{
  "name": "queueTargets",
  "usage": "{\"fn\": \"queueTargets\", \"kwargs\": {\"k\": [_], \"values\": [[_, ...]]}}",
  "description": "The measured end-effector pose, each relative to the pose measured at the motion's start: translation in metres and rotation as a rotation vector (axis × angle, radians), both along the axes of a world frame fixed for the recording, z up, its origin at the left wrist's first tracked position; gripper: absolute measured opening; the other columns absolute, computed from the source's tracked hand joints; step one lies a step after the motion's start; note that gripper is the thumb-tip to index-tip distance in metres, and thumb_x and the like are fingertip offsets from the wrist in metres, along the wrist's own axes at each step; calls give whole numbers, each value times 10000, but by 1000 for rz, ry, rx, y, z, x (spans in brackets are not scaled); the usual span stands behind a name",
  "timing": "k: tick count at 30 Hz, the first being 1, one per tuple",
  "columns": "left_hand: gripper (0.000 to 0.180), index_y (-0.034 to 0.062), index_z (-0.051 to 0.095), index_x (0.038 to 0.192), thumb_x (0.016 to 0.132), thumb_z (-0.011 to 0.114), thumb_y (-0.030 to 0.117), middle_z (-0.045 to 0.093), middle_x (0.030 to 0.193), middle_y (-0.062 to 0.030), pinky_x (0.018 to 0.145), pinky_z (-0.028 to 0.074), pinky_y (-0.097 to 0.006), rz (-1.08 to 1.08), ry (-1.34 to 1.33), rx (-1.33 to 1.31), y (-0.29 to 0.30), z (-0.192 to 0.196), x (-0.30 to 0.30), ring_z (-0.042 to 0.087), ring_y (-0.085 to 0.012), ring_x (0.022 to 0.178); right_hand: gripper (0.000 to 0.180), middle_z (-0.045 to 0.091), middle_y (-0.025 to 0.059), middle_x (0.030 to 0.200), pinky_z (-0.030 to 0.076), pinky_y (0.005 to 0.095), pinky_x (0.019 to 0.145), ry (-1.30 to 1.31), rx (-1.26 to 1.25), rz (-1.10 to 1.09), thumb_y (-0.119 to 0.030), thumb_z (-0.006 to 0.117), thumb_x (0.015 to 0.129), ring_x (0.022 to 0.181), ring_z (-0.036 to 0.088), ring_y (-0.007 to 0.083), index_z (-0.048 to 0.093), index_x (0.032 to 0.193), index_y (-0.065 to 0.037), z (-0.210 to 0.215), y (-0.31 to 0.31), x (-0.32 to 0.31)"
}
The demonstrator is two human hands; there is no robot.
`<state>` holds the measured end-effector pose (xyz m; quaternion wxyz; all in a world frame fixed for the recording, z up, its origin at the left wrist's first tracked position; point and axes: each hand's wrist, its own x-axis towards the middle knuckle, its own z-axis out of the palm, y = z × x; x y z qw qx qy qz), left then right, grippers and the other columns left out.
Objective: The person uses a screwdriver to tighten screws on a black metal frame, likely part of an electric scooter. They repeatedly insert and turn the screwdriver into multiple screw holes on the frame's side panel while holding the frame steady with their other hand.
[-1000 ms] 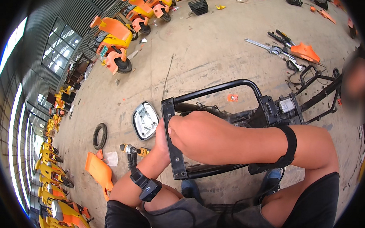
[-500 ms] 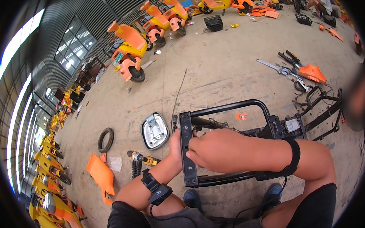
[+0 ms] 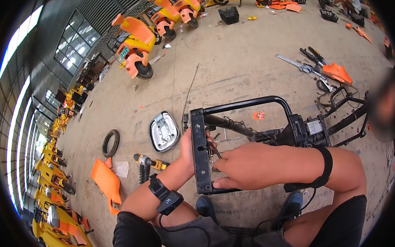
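Note:
A black tubular scooter frame (image 3: 246, 105) stretches in front of me, with a flat drilled crosspiece (image 3: 199, 154) at its left end. My left hand (image 3: 187, 150) reaches behind this crosspiece and grips it, most of its fingers hidden by the metal. On the inner side of the crosspiece my right hand (image 3: 239, 168) is closed, its thumb close to the lower end. A small dark piece (image 3: 214, 150) shows by the right fingertips, between the two hands; its kind cannot be made out.
A silver-lined shell (image 3: 163, 132), a yellow-and-black power drill (image 3: 150, 162), a tyre (image 3: 111, 143) and an orange panel (image 3: 105, 181) lie to the left on the concrete floor. Hand tools (image 3: 310, 68) lie at far right. Yellow-and-orange scooters (image 3: 137, 43) stand beyond, and a blurred shape (image 3: 384, 106) is at the right edge.
My right hand has drawn back from the crosspiece, uncovering the dark piece at its fingertips. My left hand stays behind the crosspiece. The whole view has shifted slightly.

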<state>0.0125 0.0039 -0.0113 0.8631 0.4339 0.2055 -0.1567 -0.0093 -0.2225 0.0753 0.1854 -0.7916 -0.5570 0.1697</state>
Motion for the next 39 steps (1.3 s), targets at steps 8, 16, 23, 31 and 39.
{"fn": "queueTargets", "kwargs": {"k": [8,16,23,31,39], "values": [[471,87,561,857,941,418,528,546,710,-57,691,472,-379,-26,-18,2,1,0,-1,543,-241,693,421,652,217,866,518,504,738,57,24,17,-382,498,1020,839,650,426,612,977,21,1,1,1],[446,86,558,852,939,425,503,551,718,-64,679,498,-404,1,4,-12,0,1,-1,563,-253,684,283,643,228,781,513,502,649,-14,317,-89,-252,559,972,727,640,432,588,894,19,-5,7,-4],[432,82,555,838,942,410,475,559,718,-72,679,501,-396,-33,-2,-24,2,1,0,572,-255,687,324,624,188,660,523,468,570,-123,382,-23,-262,570,957,631,650,386,594,791,15,-20,11,-10],[419,85,544,832,940,404,464,555,706,-66,685,487,-387,-26,-6,7,0,3,-1,553,-248,672,462,637,216,737,516,512,662,49,90,37,-398,509,1012,710,637,436,590,876,36,-16,15,-9],[421,91,548,836,945,389,466,552,687,-61,677,485,-391,-30,-14,-3,-1,2,0,552,-249,657,573,653,243,774,516,524,688,99,-9,74,-479,439,1032,750,647,447,603,904,55,-22,18,-12]]}}
